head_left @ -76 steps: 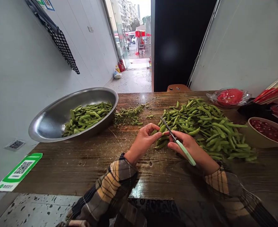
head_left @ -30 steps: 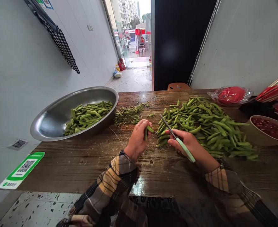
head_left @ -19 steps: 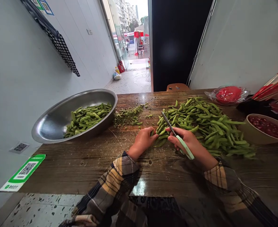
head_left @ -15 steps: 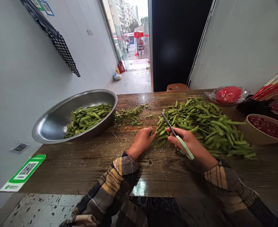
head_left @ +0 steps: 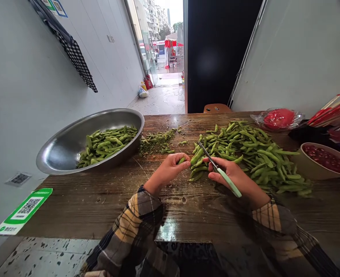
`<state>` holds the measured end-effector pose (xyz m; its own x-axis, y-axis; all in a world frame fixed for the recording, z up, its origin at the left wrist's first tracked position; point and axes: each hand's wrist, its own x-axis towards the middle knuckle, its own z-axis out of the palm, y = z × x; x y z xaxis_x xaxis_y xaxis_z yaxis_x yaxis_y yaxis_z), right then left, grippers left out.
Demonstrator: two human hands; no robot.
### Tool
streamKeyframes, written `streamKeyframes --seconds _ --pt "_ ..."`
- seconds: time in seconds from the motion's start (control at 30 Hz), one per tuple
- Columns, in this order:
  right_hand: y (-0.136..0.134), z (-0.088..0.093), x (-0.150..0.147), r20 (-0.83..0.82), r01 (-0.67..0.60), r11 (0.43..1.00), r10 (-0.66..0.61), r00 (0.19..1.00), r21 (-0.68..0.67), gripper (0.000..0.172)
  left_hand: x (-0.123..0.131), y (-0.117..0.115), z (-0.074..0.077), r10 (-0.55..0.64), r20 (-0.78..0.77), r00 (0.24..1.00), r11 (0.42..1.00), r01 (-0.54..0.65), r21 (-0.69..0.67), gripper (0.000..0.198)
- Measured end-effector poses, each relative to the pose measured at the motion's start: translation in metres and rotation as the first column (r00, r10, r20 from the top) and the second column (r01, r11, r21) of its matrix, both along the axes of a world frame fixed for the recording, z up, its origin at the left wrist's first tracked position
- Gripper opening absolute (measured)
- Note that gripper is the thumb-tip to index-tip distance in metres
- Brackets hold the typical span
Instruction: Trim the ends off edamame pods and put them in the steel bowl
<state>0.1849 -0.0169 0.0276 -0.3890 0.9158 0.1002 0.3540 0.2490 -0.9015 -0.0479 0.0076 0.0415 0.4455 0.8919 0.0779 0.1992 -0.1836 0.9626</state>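
Note:
My left hand (head_left: 166,171) is closed round a green edamame pod (head_left: 181,160) just left of a big pile of untrimmed pods (head_left: 250,154) on the wooden table (head_left: 100,196). My right hand (head_left: 233,177) grips scissors with a pale green handle (head_left: 226,181); their blades point up and left over the pile's near edge, close to the held pod. A wide steel basin (head_left: 68,146) at the left holds trimmed pods (head_left: 108,142).
Cut pod tips (head_left: 156,140) lie in a heap between basin and pile. At the right stand a bowl of red fruit (head_left: 325,159), a wrapped red thing (head_left: 279,117) and red skewers (head_left: 331,111). A brown chair back (head_left: 216,108) shows behind the table. A green QR sticker (head_left: 22,211) lies at the left.
My left hand dipped into the near edge of the pile and has come back up and left with a pod. The right hand with the scissors has stayed almost still.

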Motion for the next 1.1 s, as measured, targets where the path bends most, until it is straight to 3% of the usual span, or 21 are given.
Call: streamKeyframes --seconds 0.27,0.37,0.53,0.63,0.77,0.93,1.1 --pt "0.001 0.0 0.004 0.033 -0.029 0.999 0.03 0.999 -0.032 0.046 0.0 0.001 0.001 0.016 -0.107 0.994 0.996 -0.006 0.094 0.018" --pt "0.0 0.0 0.002 0.051 -0.041 0.999 0.041 0.998 -0.01 0.044 0.007 -0.002 -0.001 -0.001 -0.12 0.993 0.999 0.005 0.04 0.016" --pt "-0.001 -0.001 -0.007 0.081 -0.082 0.996 0.078 0.994 0.043 0.038 0.025 -0.009 -0.012 -0.077 0.13 0.988 0.976 0.101 -0.192 0.023" --pt "-0.001 -0.003 -0.01 0.093 -0.076 0.994 0.069 0.993 0.075 0.036 0.031 -0.012 -0.018 0.001 0.274 0.962 0.953 0.082 -0.292 0.031" --pt "-0.001 -0.006 -0.009 0.099 -0.055 0.996 0.047 0.994 0.075 0.038 0.031 -0.012 -0.021 0.155 0.35 0.924 0.932 -0.019 -0.363 0.036" --pt "-0.001 -0.008 -0.008 0.118 -0.077 0.994 0.067 0.991 0.082 0.042 0.027 -0.009 -0.02 0.218 0.327 0.919 0.944 -0.113 -0.311 0.036" --pt "0.0 -0.004 -0.009 0.091 -0.042 0.995 0.034 0.995 0.092 0.041 0.025 -0.006 -0.017 0.208 0.112 0.972 0.976 -0.199 -0.083 0.029"
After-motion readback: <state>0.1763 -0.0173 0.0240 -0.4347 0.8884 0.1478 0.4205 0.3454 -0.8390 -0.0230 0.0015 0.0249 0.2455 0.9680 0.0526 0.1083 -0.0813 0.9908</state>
